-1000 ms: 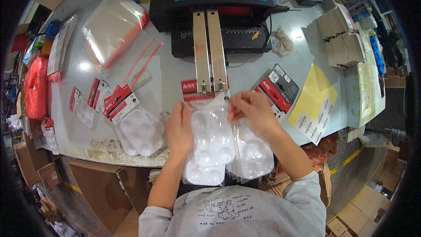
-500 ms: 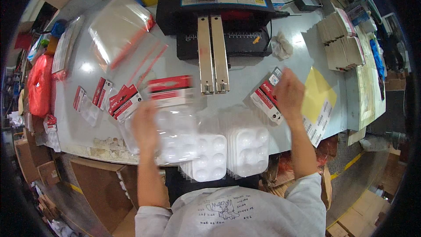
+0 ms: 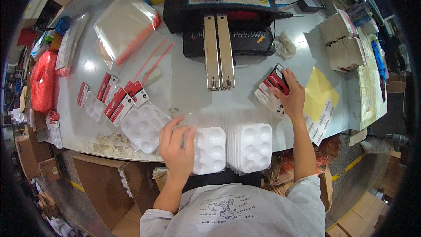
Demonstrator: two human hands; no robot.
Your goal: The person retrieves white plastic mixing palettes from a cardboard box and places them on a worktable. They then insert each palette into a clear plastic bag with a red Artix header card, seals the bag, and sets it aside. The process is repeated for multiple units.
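My left hand (image 3: 177, 147) has its fingers apart at the left edge of one stack of white paint palettes (image 3: 211, 149); contact is hard to tell. Beside it stands a second palette stack (image 3: 256, 147), its top tray showing several round wells. My right hand (image 3: 293, 96) grips a small pile of red, black and white header cards (image 3: 272, 88) on the table, thumb and fingers across it. To the left of my left hand lies a bagged palette (image 3: 142, 125) with a red header card (image 3: 118, 106). Several similar bagged pieces (image 3: 92, 105) lie further left.
A black heat sealer (image 3: 228, 44) with two metal bars stands at the back middle. Clear plastic bags (image 3: 125, 26) lie back left. Right of the cards are a yellow sheet (image 3: 320, 90) and a label sheet (image 3: 323, 123). Stacked cards (image 3: 340, 41) line the right side.
The bagged palette in my left hand has been let go and lies at the left. That hand has moved right to the palette stack. My right hand's fingers have spread across the card pile.
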